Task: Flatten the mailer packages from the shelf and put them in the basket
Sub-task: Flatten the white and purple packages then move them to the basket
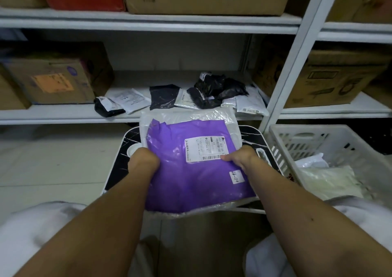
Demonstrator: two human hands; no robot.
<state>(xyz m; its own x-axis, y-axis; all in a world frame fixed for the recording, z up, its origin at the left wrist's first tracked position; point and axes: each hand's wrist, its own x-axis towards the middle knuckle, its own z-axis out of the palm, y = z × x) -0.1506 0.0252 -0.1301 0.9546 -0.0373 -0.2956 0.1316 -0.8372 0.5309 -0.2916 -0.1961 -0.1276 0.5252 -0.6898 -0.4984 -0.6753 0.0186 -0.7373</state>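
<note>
A purple mailer (191, 177) with a white shipping label lies on top of a clear-white mailer (191, 115), both on a small black table (250, 136) in front of me. My left hand (143, 160) grips the purple mailer's left edge with curled fingers. At the right edge, beside the label, my right hand (239, 157) pinches it. On the shelf (63, 113) behind lie several black and white mailers (203, 94), crumpled. The white plastic basket (331, 147) stands at the right with pale mailers inside.
Cardboard boxes (53, 77) fill the shelf at the left, the right bay and the level above. A white shelf upright (284, 75) rises between the table and the basket. My knees in light trousers frame the bottom of the view.
</note>
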